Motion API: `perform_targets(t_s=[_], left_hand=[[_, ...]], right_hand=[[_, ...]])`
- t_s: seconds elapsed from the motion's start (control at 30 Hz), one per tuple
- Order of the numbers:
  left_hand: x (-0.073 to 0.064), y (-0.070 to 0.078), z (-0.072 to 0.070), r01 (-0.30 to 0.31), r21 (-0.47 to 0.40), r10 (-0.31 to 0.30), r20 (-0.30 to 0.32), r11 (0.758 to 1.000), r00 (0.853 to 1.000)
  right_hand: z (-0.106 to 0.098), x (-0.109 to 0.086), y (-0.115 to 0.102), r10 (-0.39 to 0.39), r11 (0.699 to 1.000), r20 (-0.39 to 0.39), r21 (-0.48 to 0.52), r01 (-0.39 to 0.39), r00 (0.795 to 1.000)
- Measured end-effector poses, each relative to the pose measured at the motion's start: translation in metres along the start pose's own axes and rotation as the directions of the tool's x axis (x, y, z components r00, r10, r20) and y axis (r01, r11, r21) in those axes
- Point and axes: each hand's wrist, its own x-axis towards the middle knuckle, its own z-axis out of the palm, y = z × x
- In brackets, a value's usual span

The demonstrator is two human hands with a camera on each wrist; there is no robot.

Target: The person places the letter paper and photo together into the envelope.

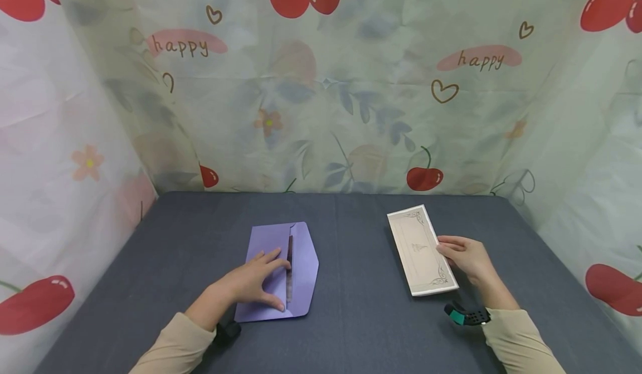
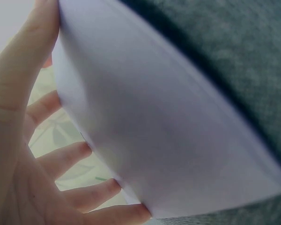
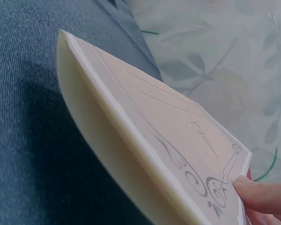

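Observation:
A light purple envelope (image 1: pixel 268 237) lies on the left part of the table, its pointed flap (image 1: pixel 305 273) spread out to the right. My left hand (image 1: pixel 253 279) rests on it, fingers spread and the tips of thumb and fingers touching the edge of the front panel (image 2: pixel 154 122) along the opening. Something dark brown (image 1: pixel 289 285) shows in that slit. On the right, my right hand (image 1: pixel 466 254) pinches a folded cream card (image 1: pixel 418 251) by its right long edge. The card has dark scrollwork at its corners and is tilted, its two leaves slightly apart in the right wrist view.
A dark grey cloth (image 1: pixel 351 329) covers the table. Behind and at both sides hangs a pale curtain (image 1: pixel 326 140) printed with cherries, flowers and the word happy. A black and green strap (image 1: pixel 466 314) is at my right wrist, a black device (image 1: pixel 227 334) at my left.

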Motion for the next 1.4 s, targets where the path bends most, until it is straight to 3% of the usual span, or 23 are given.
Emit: perform_targets(t_s=[0.17,0.37,0.6,0.7,0.93,1.03,1.4], left_hand=[[-0.001,0.000,0.000,-0.001,0.001,0.001,-0.002,1.000,1.000],[0.000,0.000,0.000,0.006,0.001,-0.006,0.002,1.000,1.000],[0.000,-0.001,0.000,0.002,0.006,-0.002,0.000,1.000,1.000],[0.000,0.000,0.000,0.001,0.005,-0.001,-0.001,1.000,1.000],[0.000,0.001,0.000,-0.001,0.006,0.001,0.000,1.000,1.000],[0.000,0.001,0.000,0.000,0.004,0.000,-0.001,1.000,1.000],[0.000,0.001,0.000,0.005,0.002,-0.005,0.008,1.000,1.000]], right_hand=[[0.001,-0.008,-0.013,0.007,1.000,0.045,0.026,-0.008,0.999],[0.006,-0.014,-0.022,-0.003,1.000,0.040,0.019,0.002,0.999],[0.004,-0.046,-0.062,0.008,0.999,0.077,0.045,-0.012,0.997],[0.006,-0.049,-0.067,0.011,0.998,0.101,0.054,-0.016,0.995],[0.026,-0.012,-0.028,-0.037,0.998,0.082,0.046,0.034,0.996],[0.031,-0.008,-0.025,-0.036,0.998,0.087,0.055,0.031,0.996],[0.030,-0.055,-0.082,-0.050,0.995,0.141,0.089,0.037,0.989]])
